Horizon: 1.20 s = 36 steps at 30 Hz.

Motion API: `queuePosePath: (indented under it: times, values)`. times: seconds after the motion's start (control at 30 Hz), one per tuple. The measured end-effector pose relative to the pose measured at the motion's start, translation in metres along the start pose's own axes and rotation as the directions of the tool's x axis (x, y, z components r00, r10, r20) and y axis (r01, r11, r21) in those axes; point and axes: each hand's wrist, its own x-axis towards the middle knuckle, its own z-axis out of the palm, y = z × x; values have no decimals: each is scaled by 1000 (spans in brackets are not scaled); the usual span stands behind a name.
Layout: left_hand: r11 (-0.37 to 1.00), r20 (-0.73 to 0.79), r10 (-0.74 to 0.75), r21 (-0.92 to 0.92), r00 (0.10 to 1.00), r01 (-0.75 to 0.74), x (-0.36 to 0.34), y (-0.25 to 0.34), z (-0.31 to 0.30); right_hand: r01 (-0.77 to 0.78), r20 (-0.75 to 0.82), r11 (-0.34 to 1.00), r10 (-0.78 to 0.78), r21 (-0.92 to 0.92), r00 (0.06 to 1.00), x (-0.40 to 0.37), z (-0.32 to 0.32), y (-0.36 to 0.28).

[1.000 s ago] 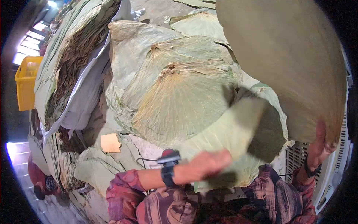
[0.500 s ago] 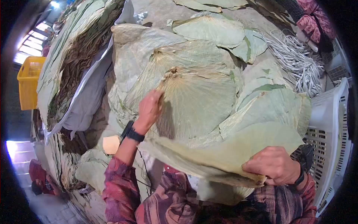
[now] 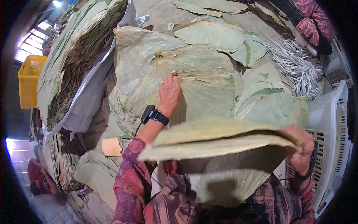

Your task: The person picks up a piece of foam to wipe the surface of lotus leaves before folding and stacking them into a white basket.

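Dried lotus leaves lie spread in a broad overlapping pile, the top lotus leaf [image 3: 209, 89] showing veins that fan out from a brown centre. My left hand [image 3: 170, 91] is at that centre, its fingers bent together on the puckered leaf; the fingertips are partly hidden. In my right hand [image 3: 301, 147] is the edge of another lotus leaf [image 3: 216, 143], folded over and held above my lap, somewhat blurred. Below it, a further pale leaf [image 3: 231, 186] lies over my lap with a shadow on it.
On the left rises a tall stack of folded leaves [image 3: 80, 52] beside white sheeting [image 3: 87, 100]. A yellow crate [image 3: 29, 86] stands behind it. To the right are a white plastic basket [image 3: 330, 138] and a bundle of white strips [image 3: 296, 65]. Another person's patterned sleeve [image 3: 313, 22] shows at upper right.
My left hand has moved up and right onto the brown centre of the top leaf. My right hand has risen and moved right, lifting the folded leaf.
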Motion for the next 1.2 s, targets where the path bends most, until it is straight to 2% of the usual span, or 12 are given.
queuePosePath:
  times: [0.13,0.2,0.27,0.4,0.47,0.53,0.63,0.7,0.73,0.83,0.97,1.2]
  values:
    - [978,167,-200,-26,966,207,7,10,-17,-178,-264,954,112,-242,958,-47,-17,28]
    - [991,-78,133,-6,988,-133,-21,-9,-10,-370,-479,928,305,-45,823,-52,-19,32]
    - [868,163,-135,-456,977,196,-24,18,-38,-372,-472,927,310,-41,825,-54,-22,37]
    - [711,471,284,-688,835,145,-82,81,-108,-325,-557,943,231,-74,798,-54,-25,31]
    - [548,501,619,-827,605,125,-124,122,-123,-319,-544,939,204,-125,814,-53,-23,27]
    - [-248,-76,777,-950,625,192,-157,133,-137,-114,-503,974,0,-196,864,-43,-15,15]
    - [-152,-70,963,-938,259,313,-178,146,-151,184,-111,972,-201,-143,973,-1,-1,-17]
    - [-315,-48,820,-870,570,380,-161,112,-139,250,122,968,-248,3,961,12,9,-24]
    - [426,493,865,-821,96,380,-99,106,-165,226,219,974,-223,11,950,11,16,-20]
    - [399,357,442,-900,823,176,-74,-10,-180,218,331,976,-211,15,920,5,33,-9]
    - [533,655,-62,-617,753,580,-36,-74,-164,319,474,948,-279,-3,835,7,41,-15]
    - [959,13,4,-284,1000,0,-11,-24,-36,386,567,920,-351,63,745,9,56,-32]
